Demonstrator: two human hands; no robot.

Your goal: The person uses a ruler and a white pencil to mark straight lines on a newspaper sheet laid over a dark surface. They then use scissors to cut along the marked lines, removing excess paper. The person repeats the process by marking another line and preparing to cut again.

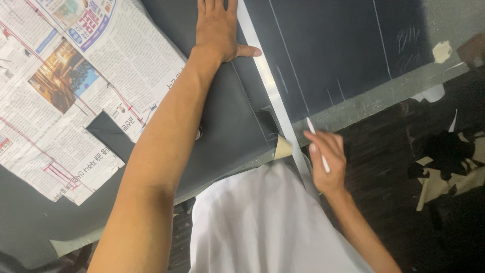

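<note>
My left hand [218, 28] lies flat, fingers spread, on dark grey fabric [328, 55] and presses against the left side of a long metal ruler [268, 83] that runs diagonally across the cloth. My right hand [328, 159] is near the ruler's lower end at the table's front edge and grips a thin white marking pencil [314, 134], its tip close to the ruler. Faint chalk lines [290, 55] cross the fabric to the right of the ruler. A folded piece of the same dark fabric [227, 126] lies left of the ruler.
Newspaper sheets [76, 86] cover the table's left part, with a small dark fabric scrap [108, 134] on them. The table's front edge [374, 101] runs diagonally. Dark and tan fabric offcuts [449, 162] lie on the floor at the right. My white shirt [262, 222] fills the bottom centre.
</note>
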